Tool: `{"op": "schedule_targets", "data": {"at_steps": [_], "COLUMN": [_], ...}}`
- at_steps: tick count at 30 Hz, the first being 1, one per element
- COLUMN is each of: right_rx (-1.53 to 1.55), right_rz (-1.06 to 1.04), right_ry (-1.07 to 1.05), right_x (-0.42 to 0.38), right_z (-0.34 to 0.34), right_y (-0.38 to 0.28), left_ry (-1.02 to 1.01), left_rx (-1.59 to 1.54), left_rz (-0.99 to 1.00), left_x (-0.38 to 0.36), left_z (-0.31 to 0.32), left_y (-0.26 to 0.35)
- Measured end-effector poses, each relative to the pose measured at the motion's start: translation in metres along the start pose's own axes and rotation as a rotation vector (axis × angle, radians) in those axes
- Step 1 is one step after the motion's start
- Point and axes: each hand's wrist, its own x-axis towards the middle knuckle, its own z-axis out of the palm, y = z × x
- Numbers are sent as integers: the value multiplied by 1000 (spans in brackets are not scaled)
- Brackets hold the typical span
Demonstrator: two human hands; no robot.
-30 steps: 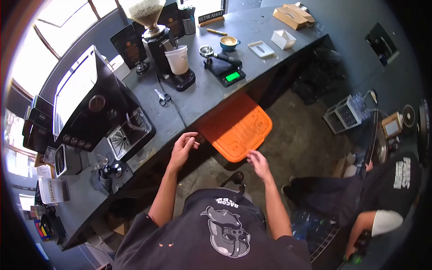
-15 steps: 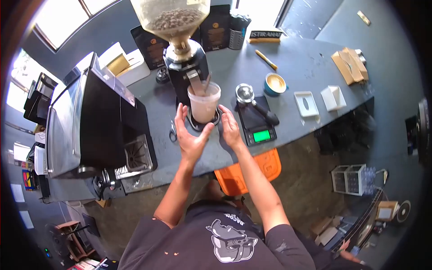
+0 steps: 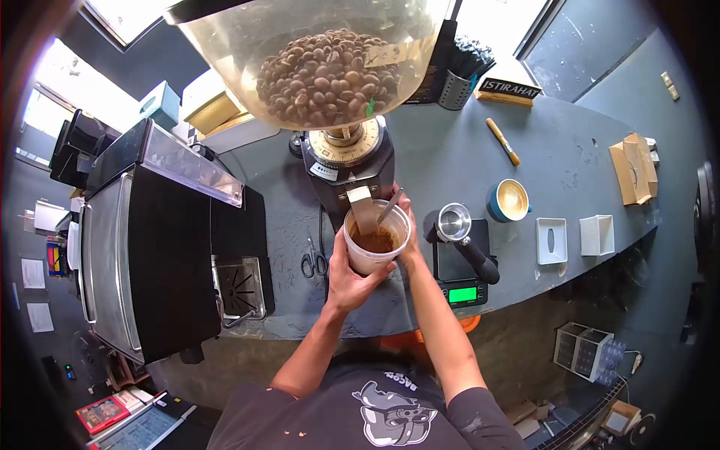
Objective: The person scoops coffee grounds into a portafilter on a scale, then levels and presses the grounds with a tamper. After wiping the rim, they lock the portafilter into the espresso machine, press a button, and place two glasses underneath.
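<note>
Hands now clasp the cup: left hand and right hand, open before, grip it under the grinder spout.

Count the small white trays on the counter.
2. A flat tray lies right of the coffee cup, and a deeper tray sits just beyond it, near the counter edge.
</note>
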Motion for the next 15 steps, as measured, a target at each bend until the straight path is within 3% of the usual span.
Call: {"op": "schedule_targets", "data": {"at_steps": [5, 11, 15], "right_rx": [15, -284, -80], "right_rz": [-19, -154, -217], "right_ry": [-43, 117, 104], "right_x": [-1, -50, -64], "right_z": [1, 52, 64], "right_y": [-6, -63, -98], "left_ry": [-29, 12, -36], "left_rx": [-27, 1, 43], "left_rz": [-6, -46, -48], "left_x": [1, -2, -5], "left_z": [-2, -1, -5], "left_y": [1, 8, 7]}}
